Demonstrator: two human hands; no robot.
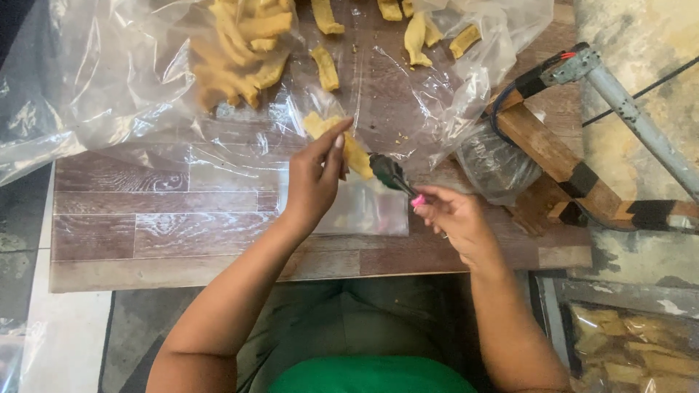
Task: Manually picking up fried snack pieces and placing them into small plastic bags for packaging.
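- Left hand (314,178) is pinched nearly closed, thumb and forefinger nipping a yellow strip (354,153) at its near end, just above a small clear bag (368,211).
- Right hand (455,218) is curled shut round a dark tool (391,174) with a pink end, its tip touching the strip.
- The strip sits mid-worktop, between the two hands; it looks light, thin and brittle, likely to snap, so a gentle hold near the end or along its edges suits it best.
- The small bag looks limp and slick, flat on the worktop (145,218).
- Further up, loose strips (325,67) lie on a crinkled plastic sheet (109,87), with a heap (237,47) bagged at top left.
- Off to the right there's a wooden block (553,156) with wires, and a metal pipe (641,124).
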